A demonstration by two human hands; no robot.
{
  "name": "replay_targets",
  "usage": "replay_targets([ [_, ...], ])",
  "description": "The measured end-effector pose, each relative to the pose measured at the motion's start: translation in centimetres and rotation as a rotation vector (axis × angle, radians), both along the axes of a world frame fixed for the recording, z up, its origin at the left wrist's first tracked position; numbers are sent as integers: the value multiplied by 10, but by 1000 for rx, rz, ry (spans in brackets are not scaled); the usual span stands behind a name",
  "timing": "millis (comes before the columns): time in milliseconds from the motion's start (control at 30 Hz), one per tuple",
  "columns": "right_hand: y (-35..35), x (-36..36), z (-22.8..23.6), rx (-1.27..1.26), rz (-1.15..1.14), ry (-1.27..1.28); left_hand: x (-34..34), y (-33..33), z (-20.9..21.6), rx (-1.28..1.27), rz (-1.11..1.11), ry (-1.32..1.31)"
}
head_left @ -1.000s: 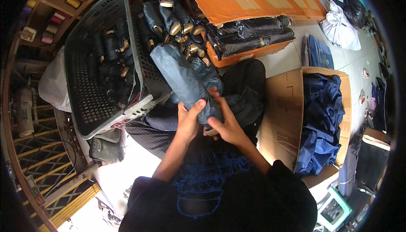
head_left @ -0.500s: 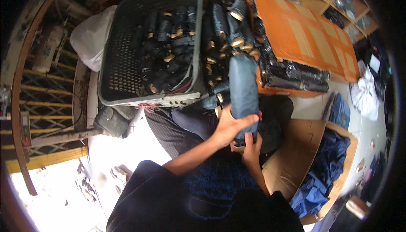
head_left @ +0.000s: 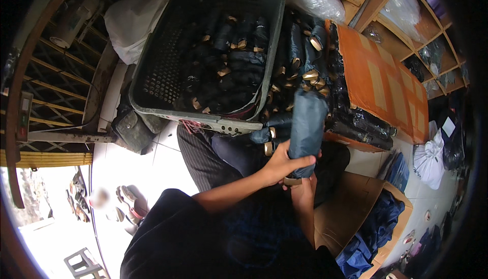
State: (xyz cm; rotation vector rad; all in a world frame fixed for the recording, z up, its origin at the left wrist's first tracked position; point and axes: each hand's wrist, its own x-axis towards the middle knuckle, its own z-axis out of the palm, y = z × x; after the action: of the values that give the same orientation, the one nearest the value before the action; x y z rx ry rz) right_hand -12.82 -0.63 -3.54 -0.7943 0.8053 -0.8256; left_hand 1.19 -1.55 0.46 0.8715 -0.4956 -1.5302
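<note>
A folded compact umbrella (head_left: 308, 126) in a blue-grey fabric cover stands nearly upright in front of me. My left hand (head_left: 280, 166) is closed round its lower part, the thumb lying across the cover. Below it, my right hand (head_left: 304, 191) grips the bottom end, where a tan handle end shows; the umbrella hides some of its fingers. Similar dark umbrellas with tan ends lie heaped beyond (head_left: 296, 50). More fill the dark green plastic basket (head_left: 201, 120) on the left.
An orange cardboard box (head_left: 381, 75) with dark wrapped bundles stands at the right. Nearer is an open brown carton (head_left: 341, 202) of blue cloth. Wooden shelves (head_left: 366, 17) hold thread spools and plastic bags. A white sack (head_left: 133, 24) sits beside the basket, and shoes (head_left: 129, 202) lie lower left.
The view has shifted, so more of the shelves shows. Both hands still hold the umbrella; the right-hand fingers have moved lower round its bottom end.
</note>
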Motion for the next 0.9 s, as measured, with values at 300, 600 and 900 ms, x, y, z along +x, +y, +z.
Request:
replay_targets([
  [300,17,14,-16,39,-261,243,-20,14,-24,123,-15,-247],
  [600,-7,6,-7,46,-11,204,3,2,-27,99,17,44],
  [900,9,6,-56,3,-70,321,-5,6,-42,323,-18,-145],
])
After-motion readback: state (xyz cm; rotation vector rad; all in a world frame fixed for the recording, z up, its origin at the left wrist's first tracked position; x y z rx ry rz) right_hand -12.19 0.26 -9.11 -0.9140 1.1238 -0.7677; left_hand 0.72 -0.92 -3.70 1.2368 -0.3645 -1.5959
